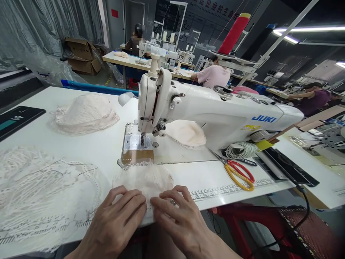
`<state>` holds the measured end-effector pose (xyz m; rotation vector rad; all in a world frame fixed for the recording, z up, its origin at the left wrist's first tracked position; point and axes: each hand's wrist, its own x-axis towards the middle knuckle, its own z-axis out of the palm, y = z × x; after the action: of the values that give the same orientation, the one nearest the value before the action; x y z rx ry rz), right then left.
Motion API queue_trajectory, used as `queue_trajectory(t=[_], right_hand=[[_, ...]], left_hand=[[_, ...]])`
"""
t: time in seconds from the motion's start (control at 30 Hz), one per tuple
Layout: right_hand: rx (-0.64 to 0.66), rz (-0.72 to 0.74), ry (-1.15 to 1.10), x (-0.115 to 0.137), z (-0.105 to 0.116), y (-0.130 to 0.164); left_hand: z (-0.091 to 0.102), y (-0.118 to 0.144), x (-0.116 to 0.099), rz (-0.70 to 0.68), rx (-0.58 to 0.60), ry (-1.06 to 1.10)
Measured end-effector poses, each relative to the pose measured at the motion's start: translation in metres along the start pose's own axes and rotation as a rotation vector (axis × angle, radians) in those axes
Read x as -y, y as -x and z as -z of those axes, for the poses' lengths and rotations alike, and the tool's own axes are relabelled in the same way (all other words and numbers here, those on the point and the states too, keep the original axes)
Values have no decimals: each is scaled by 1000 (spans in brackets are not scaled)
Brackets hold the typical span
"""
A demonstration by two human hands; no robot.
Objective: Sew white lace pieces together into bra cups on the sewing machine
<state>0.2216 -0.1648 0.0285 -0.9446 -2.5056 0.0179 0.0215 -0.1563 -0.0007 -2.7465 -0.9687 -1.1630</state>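
A sheer, off-white fabric piece (144, 178) with a frayed far edge lies at the table's front, just before the sewing machine's (188, 100) needle plate. My left hand (118, 212) bends its fingers over the near left part of this fabric. Close beside it, my right hand (178, 212) has curled fingers on the near right part. Both thumbs are mostly hidden. The presser foot (142, 140) stands beyond the fabric, which ends short of it. Under the machine's arm rests a cream fabric piece (187, 133).
Lacy white pieces (45, 190) spread at left, with a domed fabric stack (86, 111) behind them. Right of the needle lie scissors (237, 174) with red and yellow handles, and coiled cable (240, 149). A printed ruler (207, 192) follows the front edge. Other people work at machines behind.
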Motion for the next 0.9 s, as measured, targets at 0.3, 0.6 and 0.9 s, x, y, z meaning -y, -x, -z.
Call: queue_trajectory(t=[0.3,0.6,0.9], right_hand=[[1,-21,38,6,2,2],[16,-12,-3,3,2,3],[-26,2,28,3,-3,5]], left_hand=[[-5,8,-1,14,-6,-22],[-4,6,-1,-26,-15,-68],[-1,2,-1,-27,5,-40]])
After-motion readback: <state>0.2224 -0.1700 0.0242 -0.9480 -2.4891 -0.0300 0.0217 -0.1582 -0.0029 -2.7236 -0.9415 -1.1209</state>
